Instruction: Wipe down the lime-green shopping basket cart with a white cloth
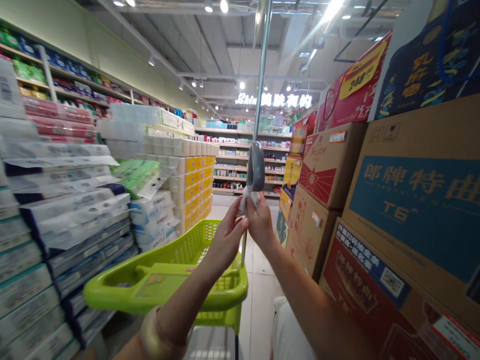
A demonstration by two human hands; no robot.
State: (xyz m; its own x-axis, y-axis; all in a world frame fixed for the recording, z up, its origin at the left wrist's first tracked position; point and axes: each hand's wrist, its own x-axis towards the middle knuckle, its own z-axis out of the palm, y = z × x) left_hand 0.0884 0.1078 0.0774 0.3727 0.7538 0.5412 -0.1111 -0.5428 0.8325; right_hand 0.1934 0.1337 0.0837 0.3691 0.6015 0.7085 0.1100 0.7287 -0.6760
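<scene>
My left hand (pixel 231 231) and my right hand (pixel 259 220) meet in the middle of the head view. Both pinch a small, crumpled white piece (pixel 248 198), maybe tissue or plastic; its kind is unclear. Directly above my fingertips is a grey loop-shaped handle (pixel 256 167) on a thin metal pole (pixel 264 65). Upward the pole runs out of view; its lower part passes behind my hands, down by the cart. Whether my fingers also grip the pole is hidden. A lime-green shopping cart (pixel 123 295) stands below and left of my hands, partly covered by my left forearm.
Packs of tissue paper (pixel 86 220) are piled along the left, with stocked shelves (pixel 75 85) behind. Printed cardboard cartons (pixel 412 190) rise close on my right. A tiled aisle floor (pixel 258 287) leads between them towards shelves of goods (pixel 240 157) at the back.
</scene>
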